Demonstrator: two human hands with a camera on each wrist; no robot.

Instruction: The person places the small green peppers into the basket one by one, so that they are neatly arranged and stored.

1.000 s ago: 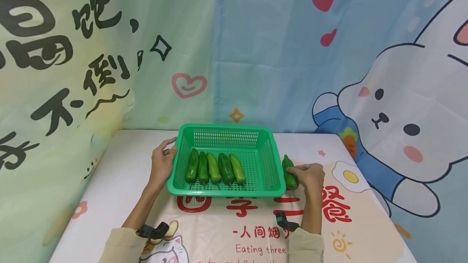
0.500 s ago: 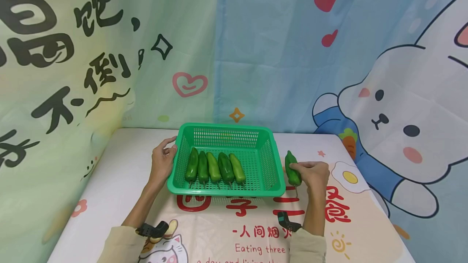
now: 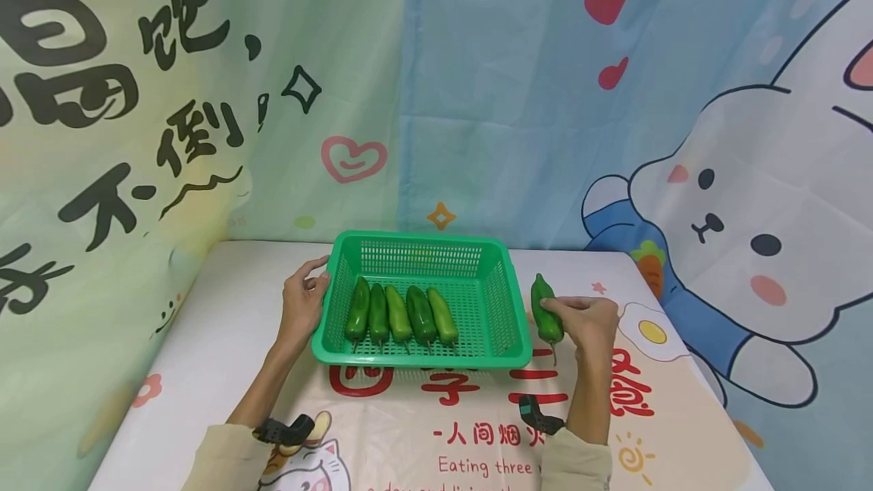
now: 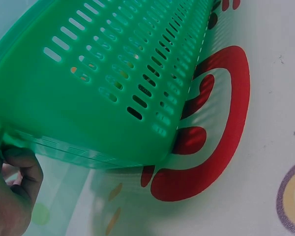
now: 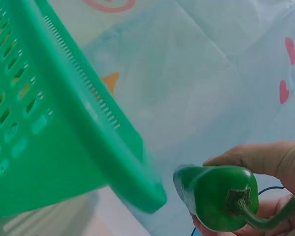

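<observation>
A green plastic basket (image 3: 423,361) with slotted walls stands on the table, and several green chili peppers (image 3: 398,313) lie side by side in its left and middle part. At the basket's left end my left hand (image 3: 303,308) grips the rim; the left wrist view shows its fingers (image 4: 30,169) curled there. To the right of the basket my right hand (image 3: 588,324) pinches another green chili pepper (image 3: 546,313), tip pointing away and stem toward me. In the right wrist view this pepper (image 5: 219,196) is apart from the basket rim (image 5: 103,132).
The table (image 3: 204,339) bears a printed cloth (image 3: 409,430) with red characters and drawings. Behind the table hangs a printed curtain (image 3: 464,97) with a rabbit on its right side. A black wrist strap (image 3: 539,417) is on the right arm.
My right hand has moved the chili pepper a little to the right and away from me, widening its gap to the basket. The left hand and the basket look the same.
</observation>
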